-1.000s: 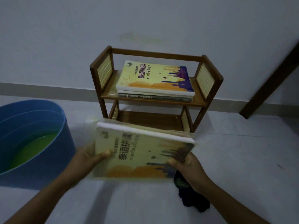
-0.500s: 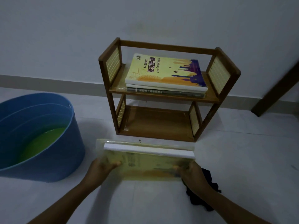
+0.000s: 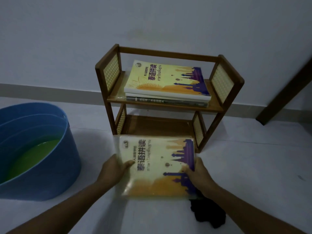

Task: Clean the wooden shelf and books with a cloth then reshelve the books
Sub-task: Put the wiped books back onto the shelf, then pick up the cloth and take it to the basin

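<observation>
**Yellow book held in both hands before the shelf**

Yellow and orange, with a purple skyline, the book (image 3: 157, 166) is in your grip, cover up and wrapped in clear plastic. Your left hand (image 3: 113, 171) holds its left edge, thumb curled over the cover and the other fingers hidden beneath. Your right hand (image 3: 198, 174) holds the right edge the same way, thumb on the purple print. So the fingers on both sides are clamped on the book.

Just beyond your fingers stands the wooden shelf (image 3: 168, 105), its far side to the wall. The book's far edge lies in front of the lower tier. On the upper tier a stack of books (image 3: 167, 86) lies flat, the top one with the same cover as yours.

Below your right wrist the dark cloth (image 3: 209, 215) lies crumpled on the floor (image 3: 261, 166); whether the book touches it you cannot tell. Well to the left of your left hand sits a blue tub (image 3: 38, 149) holding green liquid.
</observation>
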`<state>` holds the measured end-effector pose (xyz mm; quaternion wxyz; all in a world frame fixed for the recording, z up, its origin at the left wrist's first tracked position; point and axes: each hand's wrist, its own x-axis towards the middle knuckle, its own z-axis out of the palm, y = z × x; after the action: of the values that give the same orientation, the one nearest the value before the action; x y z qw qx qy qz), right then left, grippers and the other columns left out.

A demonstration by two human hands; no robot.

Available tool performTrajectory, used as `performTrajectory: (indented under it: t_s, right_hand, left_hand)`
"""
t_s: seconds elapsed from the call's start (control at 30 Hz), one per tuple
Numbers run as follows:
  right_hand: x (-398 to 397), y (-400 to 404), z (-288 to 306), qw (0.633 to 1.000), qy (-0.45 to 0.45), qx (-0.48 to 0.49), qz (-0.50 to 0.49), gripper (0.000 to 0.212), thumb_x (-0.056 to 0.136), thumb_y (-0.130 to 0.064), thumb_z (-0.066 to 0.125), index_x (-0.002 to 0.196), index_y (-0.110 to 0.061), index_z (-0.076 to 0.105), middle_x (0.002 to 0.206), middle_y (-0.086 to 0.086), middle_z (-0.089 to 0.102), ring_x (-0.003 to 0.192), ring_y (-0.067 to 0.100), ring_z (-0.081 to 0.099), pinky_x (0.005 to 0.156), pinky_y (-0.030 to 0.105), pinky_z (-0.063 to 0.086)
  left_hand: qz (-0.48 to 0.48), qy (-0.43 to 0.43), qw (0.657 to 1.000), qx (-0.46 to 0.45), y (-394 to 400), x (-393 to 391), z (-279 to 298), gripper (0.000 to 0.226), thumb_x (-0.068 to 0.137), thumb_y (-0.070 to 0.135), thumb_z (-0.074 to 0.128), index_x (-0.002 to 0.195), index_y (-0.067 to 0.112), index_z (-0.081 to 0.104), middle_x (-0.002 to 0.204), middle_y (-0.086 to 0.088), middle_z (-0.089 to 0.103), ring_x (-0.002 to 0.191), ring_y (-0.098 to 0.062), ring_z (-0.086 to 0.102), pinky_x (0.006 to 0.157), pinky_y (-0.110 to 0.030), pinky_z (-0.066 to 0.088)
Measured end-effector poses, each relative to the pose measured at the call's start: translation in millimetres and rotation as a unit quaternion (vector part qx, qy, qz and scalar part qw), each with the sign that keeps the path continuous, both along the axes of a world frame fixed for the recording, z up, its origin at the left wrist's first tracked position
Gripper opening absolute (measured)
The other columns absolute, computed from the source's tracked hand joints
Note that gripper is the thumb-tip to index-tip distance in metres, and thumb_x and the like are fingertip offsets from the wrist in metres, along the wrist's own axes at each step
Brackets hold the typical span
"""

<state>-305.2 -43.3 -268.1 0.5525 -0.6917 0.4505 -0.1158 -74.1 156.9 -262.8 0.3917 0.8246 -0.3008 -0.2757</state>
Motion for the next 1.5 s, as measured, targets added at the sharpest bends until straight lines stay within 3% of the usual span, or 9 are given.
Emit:
performTrajectory:
  t_s: [0.13,0.27,0.53,0.73,0.97,1.1,1.23,1.37,1.5]
  right_hand:
    - [21,-47,7,0.999,0.026,0.027,-0.025,0.024,0.093,-0.009,0.058,0.116,-0.014,0.052,0.108,0.013,0.066,0.090,0.027,0.067,0.080,0.047,0.058]
    - [55,-87,12,0.999,0.048,0.013,-0.007,0.015,0.095,-0.003,0.052,0.094,-0.014,0.062,0.088,0.015,0.068,0.070,0.024,0.067,0.063,0.039,0.059]
    - [109,-131,-33,0.989,0.116,-0.088,-0.002,0.041,0.087,0.010,0.047,0.127,-0.001,0.046,0.109,0.020,0.058,0.083,0.028,0.052,0.060,0.031,0.039]
    - [89,-132,-48,0.992,0.007,-0.122,0.043,0.051,0.090,-0.013,0.058,0.139,-0.016,0.042,0.125,0.005,0.059,0.114,0.025,0.059,0.087,0.037,0.053]
    - [47,-117,-67,0.988,0.013,-0.085,0.126,0.092,0.071,-0.031,0.070,0.148,-0.041,0.020,0.140,-0.008,0.049,0.121,0.008,0.054,0.099,0.039,0.050]
    - [58,-109,-65,0.980,0.040,-0.177,0.082,0.060,0.086,-0.032,0.058,0.142,-0.034,0.035,0.133,-0.003,0.055,0.116,0.018,0.056,0.098,0.040,0.048]
    - [46,-104,-51,0.977,0.042,-0.179,0.109,0.066,0.084,-0.037,0.058,0.144,-0.029,0.031,0.139,-0.002,0.050,0.122,0.016,0.052,0.101,0.039,0.047]
    - [-9,-86,-41,0.965,0.129,-0.186,0.130,0.046,0.095,-0.013,0.054,0.139,-0.014,0.043,0.139,0.008,0.049,0.125,0.017,0.046,0.103,0.023,0.034]
    - [-49,-65,-45,0.924,0.304,-0.088,0.214,0.068,0.086,-0.041,0.066,0.141,-0.016,0.035,0.138,0.003,0.041,0.130,0.021,0.040,0.110,0.034,0.030]
  left_hand:
    - [0.004,0.130,0.991,0.011,-55,21,6,0.020,0.086,0.012,0.067,0.105,0.011,0.061,0.103,-0.008,0.069,0.094,-0.023,0.067,0.074,-0.036,0.058]
    - [0.021,0.117,0.993,0.012,-98,53,4,0.026,0.081,-0.002,0.068,0.106,0.001,0.059,0.101,-0.017,0.066,0.096,-0.031,0.066,0.080,-0.047,0.058]
    - [0.072,0.059,0.995,-0.043,-152,96,-30,0.021,0.093,0.008,0.054,0.111,-0.002,0.051,0.101,-0.013,0.058,0.109,-0.039,0.055,0.089,-0.046,0.051]
    - [-0.088,-0.062,0.994,-0.024,-142,107,-44,0.089,0.068,0.051,0.074,0.138,0.014,0.032,0.132,-0.002,0.050,0.117,-0.019,0.055,0.087,-0.036,0.056]
    - [-0.189,-0.131,0.973,-0.002,-101,103,-60,0.136,0.065,0.032,0.087,0.149,0.019,-0.019,0.147,0.012,0.011,0.132,-0.008,0.029,0.102,-0.027,0.039]
    - [-0.140,-0.203,0.969,-0.015,-103,94,-60,0.095,0.081,0.020,0.073,0.148,0.025,0.006,0.142,-0.013,0.040,0.117,-0.024,0.051,0.089,-0.029,0.045]
    - [-0.099,-0.107,0.989,-0.020,-105,76,-43,0.065,0.079,0.042,0.071,0.130,0.040,0.029,0.135,-0.014,0.048,0.114,-0.025,0.052,0.092,-0.039,0.046]
    - [-0.082,-0.239,0.967,0.017,-95,61,-38,0.071,0.077,0.020,0.077,0.137,0.011,0.038,0.135,-0.021,0.046,0.115,-0.039,0.053,0.085,-0.048,0.052]
    - [-0.060,-0.223,0.973,0.012,-75,23,-36,0.070,0.080,0.029,0.073,0.138,0.006,0.040,0.140,-0.018,0.045,0.121,-0.036,0.050,0.095,-0.047,0.048]
